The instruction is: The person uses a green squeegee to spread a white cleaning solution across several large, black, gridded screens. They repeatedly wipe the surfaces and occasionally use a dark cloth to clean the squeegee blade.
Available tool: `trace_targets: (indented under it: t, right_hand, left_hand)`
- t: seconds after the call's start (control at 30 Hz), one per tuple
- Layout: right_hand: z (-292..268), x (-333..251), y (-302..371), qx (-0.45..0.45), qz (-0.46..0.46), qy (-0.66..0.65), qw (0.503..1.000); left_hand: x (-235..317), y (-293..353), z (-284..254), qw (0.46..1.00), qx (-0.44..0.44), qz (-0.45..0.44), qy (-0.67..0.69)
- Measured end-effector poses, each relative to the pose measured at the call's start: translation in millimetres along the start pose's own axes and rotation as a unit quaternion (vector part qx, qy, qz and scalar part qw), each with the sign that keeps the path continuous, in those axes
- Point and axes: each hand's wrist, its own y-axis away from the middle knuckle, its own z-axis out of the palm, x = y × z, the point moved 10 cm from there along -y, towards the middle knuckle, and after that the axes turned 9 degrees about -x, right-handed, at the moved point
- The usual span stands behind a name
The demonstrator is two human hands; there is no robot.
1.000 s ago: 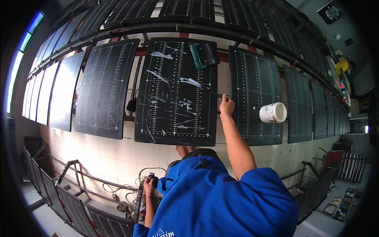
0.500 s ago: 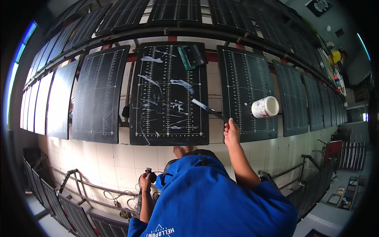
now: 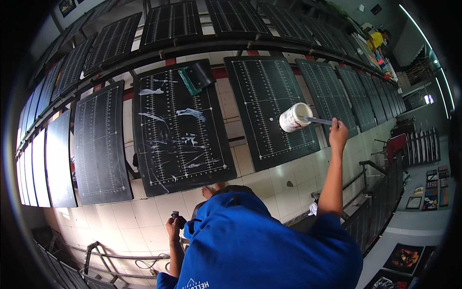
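My right hand [image 3: 339,135] is closed round the handle of a spatula [image 3: 319,121]. The spatula's far end reaches into the mouth of a white tub [image 3: 289,121], which stands on a dark, grid-marked board [image 3: 255,144]. To the left lies another such board [image 3: 204,176], streaked with white paste [image 3: 191,114]. A squeegee [image 3: 191,83] with a green edge and a black body rests at that board's far end. Down at my left side, my left hand [image 3: 172,228] is wrapped round a small dark object [image 3: 177,218] whose kind I cannot make out.
Rows of similar boards sit on metal rails to both sides, with a second row [image 3: 173,24] beyond a dark rail [image 3: 192,48]. A tiled floor [image 3: 120,221] lies under me. Far right, a person in yellow [image 3: 375,40] stands by the boards.
My right hand has moved right, and the spatula has gone from over the smeared board into the tub. The view has turned toward the right. My left hand still grips the dark object.
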Motion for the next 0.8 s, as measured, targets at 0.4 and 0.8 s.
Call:
trace_targets:
  t: [0.4, 0.8]
  right_hand:
    - [213.7, -288.4, -14.5, -0.269, -0.225, -0.138, 0.927]
    - [479.4, -387.5, -31.0, -0.424, -0.169, 0.114, 0.882]
  left_hand:
    - [-42.8, 33.6, -17.9, 0.996, 0.066, -0.063, 0.02]
    - [-48.3, 156.9, -26.8, 0.952, 0.291, -0.096, 0.01]
